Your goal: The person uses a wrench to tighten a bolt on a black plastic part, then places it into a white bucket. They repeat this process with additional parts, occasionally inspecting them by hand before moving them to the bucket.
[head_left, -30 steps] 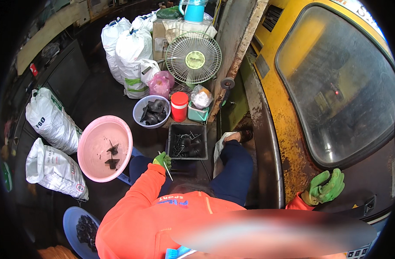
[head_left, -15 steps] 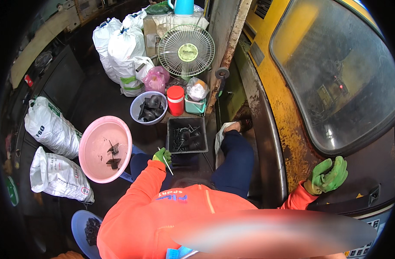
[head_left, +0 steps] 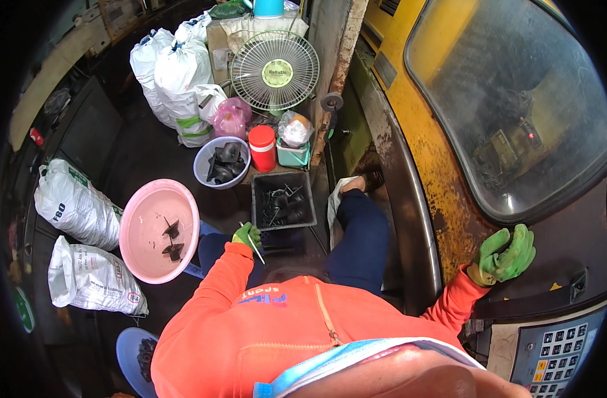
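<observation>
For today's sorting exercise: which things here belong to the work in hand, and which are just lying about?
In hand: left hand in a green glove holding a thin pale stick; square black plastic tray of dark parts; round pink plastic basin.
Lying about: white wire-guard fan; red cylindrical jar; white woven sacks.

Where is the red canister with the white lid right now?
In the head view, the red canister stands upper centre, below the round fan, between the grey bowl of dark parts on its left and the small teal box on its right.
</observation>
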A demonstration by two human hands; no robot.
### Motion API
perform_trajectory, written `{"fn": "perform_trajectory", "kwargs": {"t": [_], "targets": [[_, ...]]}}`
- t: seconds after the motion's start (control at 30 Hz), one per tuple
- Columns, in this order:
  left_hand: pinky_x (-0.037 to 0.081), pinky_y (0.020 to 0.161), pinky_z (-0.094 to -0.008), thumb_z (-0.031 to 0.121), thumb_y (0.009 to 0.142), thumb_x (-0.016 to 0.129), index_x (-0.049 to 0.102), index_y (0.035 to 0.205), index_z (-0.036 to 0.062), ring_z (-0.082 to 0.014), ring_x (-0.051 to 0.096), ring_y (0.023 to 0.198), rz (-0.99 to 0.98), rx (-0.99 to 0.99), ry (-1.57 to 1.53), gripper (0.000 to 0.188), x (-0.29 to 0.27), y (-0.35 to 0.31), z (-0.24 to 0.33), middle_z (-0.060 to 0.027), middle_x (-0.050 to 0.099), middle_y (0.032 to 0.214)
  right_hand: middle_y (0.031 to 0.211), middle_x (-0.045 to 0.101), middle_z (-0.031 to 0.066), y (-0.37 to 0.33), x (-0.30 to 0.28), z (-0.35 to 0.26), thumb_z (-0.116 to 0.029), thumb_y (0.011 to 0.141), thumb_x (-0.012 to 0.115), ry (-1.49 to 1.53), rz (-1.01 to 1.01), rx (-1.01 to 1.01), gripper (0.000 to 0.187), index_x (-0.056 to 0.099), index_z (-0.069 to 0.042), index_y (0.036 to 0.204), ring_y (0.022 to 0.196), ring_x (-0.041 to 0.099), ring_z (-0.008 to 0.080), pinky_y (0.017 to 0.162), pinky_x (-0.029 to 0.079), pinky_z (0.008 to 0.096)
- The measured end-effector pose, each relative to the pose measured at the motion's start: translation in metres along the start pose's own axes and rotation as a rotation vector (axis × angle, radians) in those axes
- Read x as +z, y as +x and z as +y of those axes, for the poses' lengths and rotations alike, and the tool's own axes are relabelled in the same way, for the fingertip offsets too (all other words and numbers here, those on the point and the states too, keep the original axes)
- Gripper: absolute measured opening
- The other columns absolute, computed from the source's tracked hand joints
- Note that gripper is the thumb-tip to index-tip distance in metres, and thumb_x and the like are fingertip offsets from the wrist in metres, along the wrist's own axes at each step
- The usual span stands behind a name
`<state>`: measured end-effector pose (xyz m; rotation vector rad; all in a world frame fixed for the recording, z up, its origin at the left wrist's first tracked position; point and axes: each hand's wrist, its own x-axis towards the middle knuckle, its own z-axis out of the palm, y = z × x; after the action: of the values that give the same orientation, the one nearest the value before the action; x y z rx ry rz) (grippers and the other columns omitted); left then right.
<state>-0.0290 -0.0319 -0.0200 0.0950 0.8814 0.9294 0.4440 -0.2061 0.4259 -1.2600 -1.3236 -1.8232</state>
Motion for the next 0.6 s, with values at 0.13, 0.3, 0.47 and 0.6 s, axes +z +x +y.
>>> {"fn": "perform_trajectory", "kwargs": {"t": [0.13, 0.3, 0.47, 0.6], "targets": [[0.035, 0.046, -0.0315, 0.042, 0.093, 0.047, 0.050, 0.067, 0.0168, -0.0154, 0.042, 0.047, 0.006, -0.014, 0.005, 0.036, 0.004, -0.002, 0.001, 0.0011, 0.048, 0.058, 0.091, 0.066, 0.0137, 0.002, 0.000, 0.000, -0.004, 0.086, 0.060, 0.018, 0.018, -0.030, 0.018, 0.061, 0.003, 0.102, 0.076, 0.062, 0.0340, 0.061, 0.045, 0.0402], [0.035, 0.046, -0.0310, 0.042, 0.093, 0.047, 0.049, 0.067, 0.0170, -0.0147, 0.042, 0.047, 0.104, 0.008, 0.046, 0.036, 0.006, -0.008, 0.001, 0.0019, 0.047, 0.058, 0.092, 0.064, 0.0137, 0.005, -0.004, 0.004, -0.009, 0.088, 0.058, 0.010, 0.006, -0.048, 0.018, 0.060, 0.002, 0.102, 0.076, 0.062, 0.0329, 0.059, 0.044, 0.0400], [0.036, 0.047, -0.0310, 0.040, 0.093, 0.047, 0.050, 0.069, 0.0163, -0.0150, 0.043, 0.048, -0.051, -0.013, -0.009, 0.034, 0.007, -0.011, 0.003, 0.0020, 0.048, 0.059, 0.091, 0.063, 0.0139, 0.008, -0.006, 0.006, -0.010, 0.088, 0.058, 0.009, 0.022, -0.064, 0.018, 0.060, 0.002, 0.102, 0.071, 0.060, 0.0316, 0.055, 0.042, 0.0387], [0.034, 0.049, -0.0324, 0.037, 0.092, 0.048, 0.046, 0.067, 0.0176, -0.0159, 0.043, 0.050, 0.142, 0.034, 0.012, 0.032, 0.014, -0.008, 0.002, 0.0019, 0.046, 0.061, 0.091, 0.063, 0.0137, 0.006, -0.002, 0.001, -0.010, 0.088, 0.058, 0.020, -0.021, -0.048, 0.018, 0.060, 0.002, 0.101, 0.071, 0.060, 0.0313, 0.056, 0.042, 0.0388]]}}
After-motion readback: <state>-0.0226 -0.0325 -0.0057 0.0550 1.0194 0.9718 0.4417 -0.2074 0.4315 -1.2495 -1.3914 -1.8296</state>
